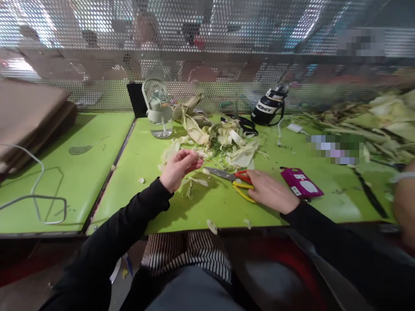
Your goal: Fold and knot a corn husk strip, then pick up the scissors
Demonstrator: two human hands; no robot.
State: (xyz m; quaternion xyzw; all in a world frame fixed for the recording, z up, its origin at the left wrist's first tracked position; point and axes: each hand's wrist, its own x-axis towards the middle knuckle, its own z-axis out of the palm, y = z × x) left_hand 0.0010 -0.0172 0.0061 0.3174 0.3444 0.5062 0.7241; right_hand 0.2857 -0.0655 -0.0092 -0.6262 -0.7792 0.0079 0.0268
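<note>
My right hand (pixel 270 190) grips a pair of scissors (pixel 231 175) with red and yellow handles. Their blades point left toward my left hand (pixel 182 166). The fingers of my left hand are pinched together near the blade tips; what they hold, if anything, is too small to name. Just beyond both hands lies a loose heap of pale, dry corn husks (pixel 197 129). Small husk scraps (pixel 196 181) are scattered on the green table (pixel 129 207) below and around my hands.
A clear water bottle (pixel 160 116) and a black bottle (pixel 269 106) stand at the back. To the right are a purple power strip (pixel 301 183), a larger husk pile (pixel 382 116) and another person's arm (pixel 405 207). Brown cardboard (pixel 32 116) and a bent wire (pixel 42 172) are left.
</note>
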